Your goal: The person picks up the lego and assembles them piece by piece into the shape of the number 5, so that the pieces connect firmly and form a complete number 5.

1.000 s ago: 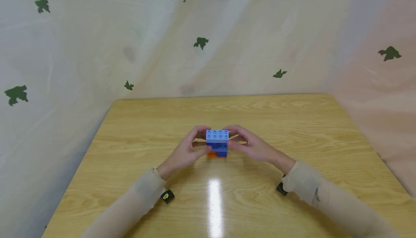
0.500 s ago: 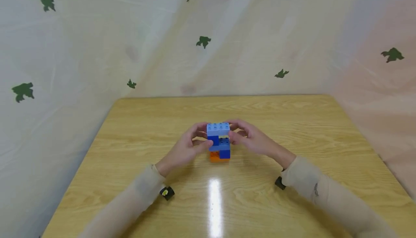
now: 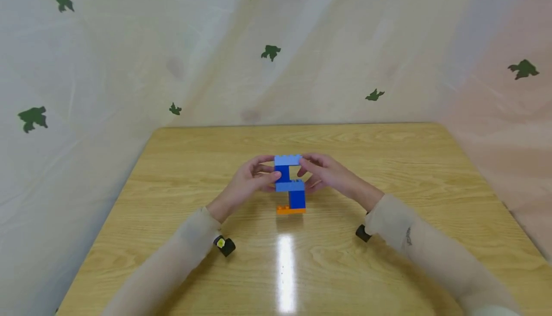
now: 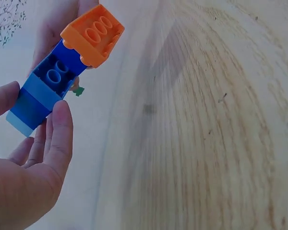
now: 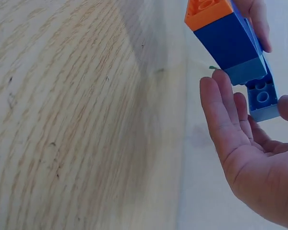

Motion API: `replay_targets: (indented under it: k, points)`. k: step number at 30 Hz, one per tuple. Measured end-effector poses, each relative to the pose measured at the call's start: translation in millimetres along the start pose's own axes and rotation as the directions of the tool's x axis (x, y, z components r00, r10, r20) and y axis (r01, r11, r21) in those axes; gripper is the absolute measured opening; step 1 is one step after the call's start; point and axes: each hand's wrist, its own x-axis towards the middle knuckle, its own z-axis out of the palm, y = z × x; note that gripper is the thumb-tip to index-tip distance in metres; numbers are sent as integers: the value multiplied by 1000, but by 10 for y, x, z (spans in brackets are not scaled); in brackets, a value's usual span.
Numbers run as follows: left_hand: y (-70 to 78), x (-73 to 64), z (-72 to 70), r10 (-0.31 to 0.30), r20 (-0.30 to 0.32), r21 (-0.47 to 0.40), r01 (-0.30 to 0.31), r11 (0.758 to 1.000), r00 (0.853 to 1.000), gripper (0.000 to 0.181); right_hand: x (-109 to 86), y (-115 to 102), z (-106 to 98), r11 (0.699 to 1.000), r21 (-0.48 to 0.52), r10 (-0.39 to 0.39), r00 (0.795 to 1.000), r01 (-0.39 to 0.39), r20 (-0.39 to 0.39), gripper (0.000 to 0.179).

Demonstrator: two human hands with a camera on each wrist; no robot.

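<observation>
Both hands hold a zigzag stack of toy building bricks up off the table. At its base is an orange brick (image 3: 282, 211), with a dark blue brick (image 3: 297, 200) on its right half. A light blue brick (image 3: 285, 187) crosses above, then another dark blue brick (image 3: 282, 170) at the left, and a light blue top brick (image 3: 287, 160). My left hand (image 3: 243, 186) pinches the upper dark blue brick, thumb in front. My right hand (image 3: 338, 174) has its thumb on the top brick's right end. The orange brick's hollow underside (image 4: 98, 31) shows in the left wrist view.
Beneath the stack lies a wood-grain table (image 3: 194, 158) with a bright light reflection (image 3: 285, 273) near the front. A pale cloth backdrop (image 3: 215, 66) with dark green bird shapes rises behind it. Small black devices (image 3: 225, 246) sit at the wrists.
The stack has risen and tipped so its front faces me; the top studs, seen from above before, now appear edge-on. Both hands moved up with it.
</observation>
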Motion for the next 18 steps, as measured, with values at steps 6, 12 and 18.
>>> replay_targets:
  k: [6, 12, 18]
  points:
    - [-79, 79, -69, -83, 9, -32, 83, 996, 997, 62, 110, 70, -7, 993, 86, 77, 996, -81, 47, 59]
    - [-169, 152, -144, -143, 56, -52, 146, 988, 988, 63, 200, 142, -6, 986, 97, 135, 990, -138, 37, 55]
    - [-253, 221, -198, -192, 107, -94, 202, 975, 976, 59, 242, 221, 5, 981, 93, 169, 984, -173, 49, 52]
